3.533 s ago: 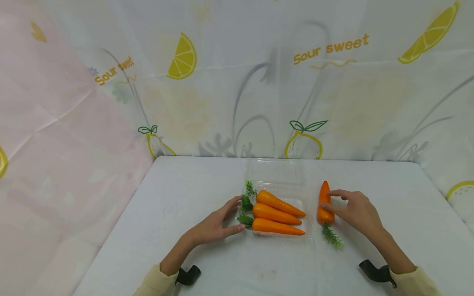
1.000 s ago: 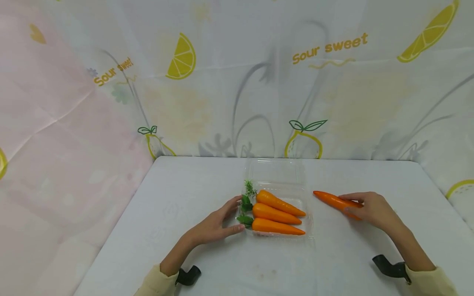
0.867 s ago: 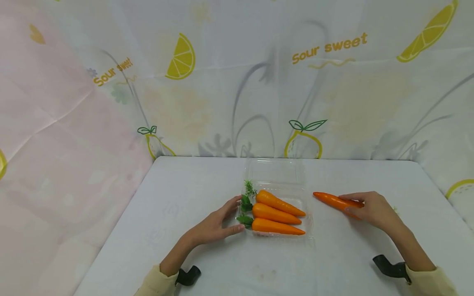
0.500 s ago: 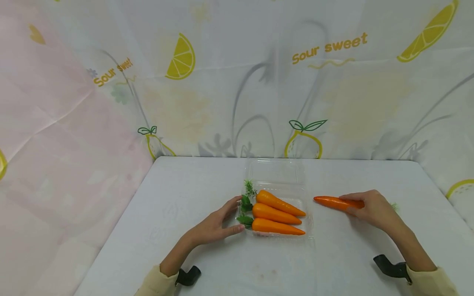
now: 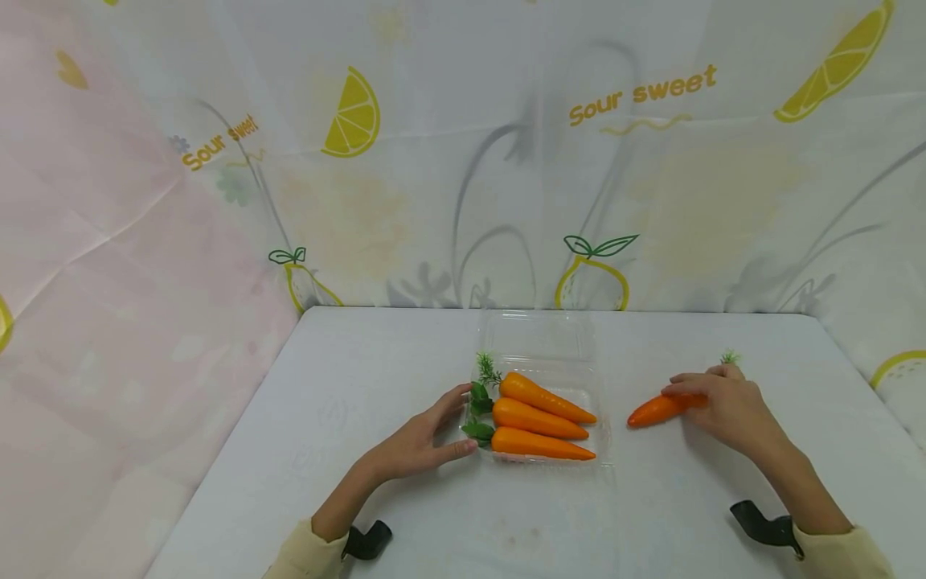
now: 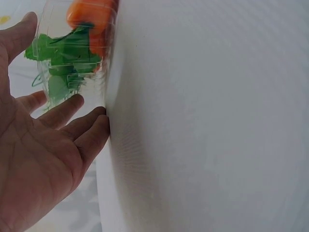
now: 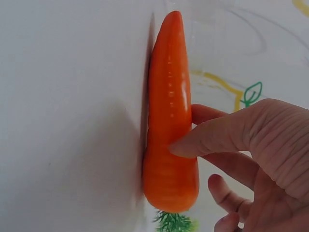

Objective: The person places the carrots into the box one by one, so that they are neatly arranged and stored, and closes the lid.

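Observation:
An orange carrot (image 5: 661,409) with a feathery green top lies on the table right of the clear plastic box (image 5: 546,316). My right hand (image 5: 734,410) pinches its thick end between thumb and fingers; in the right wrist view the carrot (image 7: 170,116) lies along the tabletop. Its tip points left toward me, and the hand hides part of its thick end. My left hand (image 5: 419,441) rests at the box's left side, thumb and fingers spread and straight. Three carrots (image 5: 541,414) lie side by side in the box, leafy tops to the left, beside my left fingers.
The box's lid (image 5: 535,334) stands open toward the back of the white table (image 5: 391,346). A printed cloth (image 5: 448,161) hangs behind and beside the table. Black wrist mounts (image 5: 367,540) sit near each sleeve.
My right hand has swung the carrot from pointing away to pointing left, then left and toward me, its top now at the back. My left hand and the box stay put.

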Motion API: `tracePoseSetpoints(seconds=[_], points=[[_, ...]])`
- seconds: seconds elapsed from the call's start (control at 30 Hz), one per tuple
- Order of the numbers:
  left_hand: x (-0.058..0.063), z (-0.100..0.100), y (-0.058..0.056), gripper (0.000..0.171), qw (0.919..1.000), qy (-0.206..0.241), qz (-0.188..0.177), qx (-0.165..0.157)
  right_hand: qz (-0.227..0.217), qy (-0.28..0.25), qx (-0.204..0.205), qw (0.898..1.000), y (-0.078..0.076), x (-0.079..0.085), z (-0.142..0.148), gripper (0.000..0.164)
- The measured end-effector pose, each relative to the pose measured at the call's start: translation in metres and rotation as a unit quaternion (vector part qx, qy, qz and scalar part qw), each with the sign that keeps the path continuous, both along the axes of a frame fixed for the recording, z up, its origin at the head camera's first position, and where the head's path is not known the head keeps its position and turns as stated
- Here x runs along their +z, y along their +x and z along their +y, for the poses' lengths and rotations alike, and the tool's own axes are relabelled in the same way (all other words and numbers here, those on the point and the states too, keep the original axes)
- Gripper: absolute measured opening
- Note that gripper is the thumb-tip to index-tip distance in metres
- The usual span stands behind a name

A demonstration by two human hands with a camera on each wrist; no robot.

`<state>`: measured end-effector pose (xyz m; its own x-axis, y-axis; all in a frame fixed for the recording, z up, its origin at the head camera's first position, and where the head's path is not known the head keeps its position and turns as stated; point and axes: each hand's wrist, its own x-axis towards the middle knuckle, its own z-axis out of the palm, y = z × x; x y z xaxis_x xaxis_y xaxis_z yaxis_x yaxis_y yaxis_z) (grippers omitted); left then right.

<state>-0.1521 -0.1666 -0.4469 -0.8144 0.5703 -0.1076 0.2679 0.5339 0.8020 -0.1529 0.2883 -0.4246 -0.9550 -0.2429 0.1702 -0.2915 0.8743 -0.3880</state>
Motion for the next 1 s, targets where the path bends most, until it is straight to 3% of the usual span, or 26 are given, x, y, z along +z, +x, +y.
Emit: tracePoseSetpoints(seconds=[0.5,1.0], points=[[0.0022,-0.0003,-0.0001,0.081,1.0,-0.001,-0.004,0.0,0.068,0.014,0.022,0.997,0.0,-0.0008,0.0031,0.028],[0.0041,-0.0003,0.0004,0.081,1.0,-0.003,-0.007,-0.001,0.044,0.009,-0.001,0.999,-0.0003,-0.0009,0.005,0.029]])
